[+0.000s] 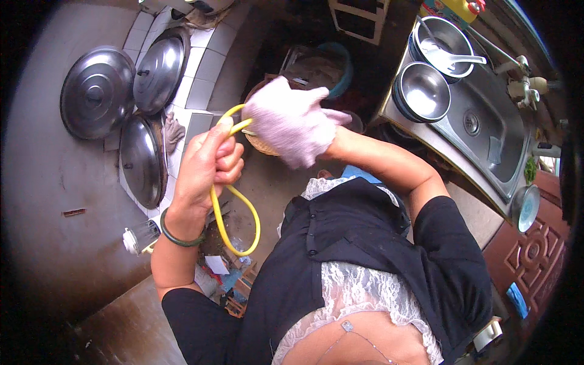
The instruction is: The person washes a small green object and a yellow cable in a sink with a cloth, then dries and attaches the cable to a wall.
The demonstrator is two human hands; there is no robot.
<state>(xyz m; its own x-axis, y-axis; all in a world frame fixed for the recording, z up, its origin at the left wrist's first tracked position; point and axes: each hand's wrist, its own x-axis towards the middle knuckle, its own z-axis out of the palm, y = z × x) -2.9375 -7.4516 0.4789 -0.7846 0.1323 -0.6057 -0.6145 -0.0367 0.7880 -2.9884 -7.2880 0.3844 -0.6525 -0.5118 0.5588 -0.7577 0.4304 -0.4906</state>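
My left hand [207, 159], bare and with a dark green bangle [182, 238] at the wrist, is closed around a yellow cord [254, 214]. Below the fist the cord hangs in a loop, and above it two strands run to my right hand [289, 121]. That hand wears a pale pink knitted glove and is bent at the wrist. Both strands pass out of sight at the glove's left edge. The gloved fingers are partly hidden, so I cannot tell whether they grip the cord.
To the left, several metal lids [98, 92] stand by a white-tiled ledge [200, 75], with a grey glove [173, 132] on it. A steel sink [490, 123] on the right has stacked metal bowls [422, 90] beside it. Behind my gloved hand are a woven basket [261, 143] and a blue basin [344, 68].
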